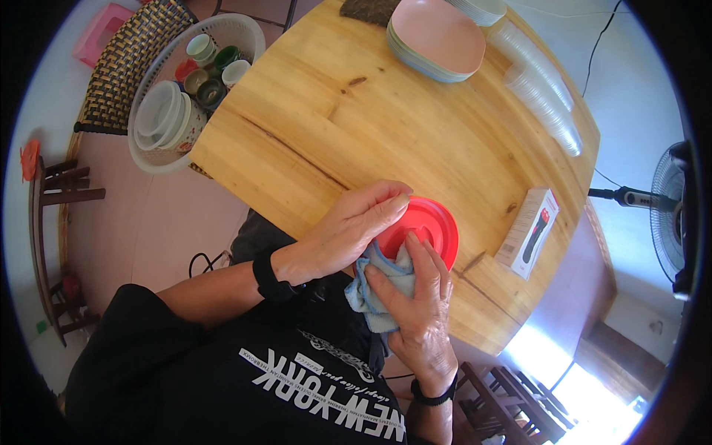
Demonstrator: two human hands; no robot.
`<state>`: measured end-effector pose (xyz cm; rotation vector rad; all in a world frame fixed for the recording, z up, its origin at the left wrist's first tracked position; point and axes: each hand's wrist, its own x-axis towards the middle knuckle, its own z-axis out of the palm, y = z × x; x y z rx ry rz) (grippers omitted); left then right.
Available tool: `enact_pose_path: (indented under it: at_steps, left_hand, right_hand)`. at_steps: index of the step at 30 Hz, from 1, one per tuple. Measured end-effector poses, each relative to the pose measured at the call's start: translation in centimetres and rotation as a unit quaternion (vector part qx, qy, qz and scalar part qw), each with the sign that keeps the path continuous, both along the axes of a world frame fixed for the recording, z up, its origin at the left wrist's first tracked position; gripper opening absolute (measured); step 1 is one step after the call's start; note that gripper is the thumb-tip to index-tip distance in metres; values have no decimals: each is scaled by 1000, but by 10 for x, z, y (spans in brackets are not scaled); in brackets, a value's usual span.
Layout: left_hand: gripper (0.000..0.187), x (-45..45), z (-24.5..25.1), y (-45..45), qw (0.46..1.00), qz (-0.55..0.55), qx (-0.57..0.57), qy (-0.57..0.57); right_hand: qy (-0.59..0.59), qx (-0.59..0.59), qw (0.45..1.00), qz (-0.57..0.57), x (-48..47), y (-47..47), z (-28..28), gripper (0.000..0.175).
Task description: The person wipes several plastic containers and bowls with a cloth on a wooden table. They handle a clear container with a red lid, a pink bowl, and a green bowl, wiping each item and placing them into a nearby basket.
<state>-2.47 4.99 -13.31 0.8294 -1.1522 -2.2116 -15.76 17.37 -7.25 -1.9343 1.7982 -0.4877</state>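
Observation:
My left hand (356,225) grips the rim of a round red plastic lid (436,222) at its left side, with the thumb on top. My right hand (417,300) holds a crumpled light-blue cloth (381,292) with a darker blue edge. The cloth lies against the lower left part of the lid, and the right fingertips reach onto the lid's raised centre. The lid is over the near edge of the wooden table (356,128). Its underside is hidden.
Stacked pink plates (439,33), bowls (484,8) and clear plastic cups (542,105) stand on the table's far side, a flashlight box (528,233) at the right. A white basket (253,36) of bowls and cups is beyond the left edge. A fan (664,211) stands right.

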Motion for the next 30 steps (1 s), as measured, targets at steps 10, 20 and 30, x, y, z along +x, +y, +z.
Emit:
enact_pose_path:
  at_steps: [10,20,30]
  left_hand:
    - [33,-5,-2,4,1000,-1,-28,-7]
    - [32,-1,0,13,989,53,-132,-27]
    - [35,-3,-2,17,987,101,-120,-18]
  right_hand:
    - [10,-51,993,-109,5,-27,-10,67]
    - [79,-4,974,-212,-10,-18,-1,65]
    - [75,77,991,-81,8,-1,14,30]
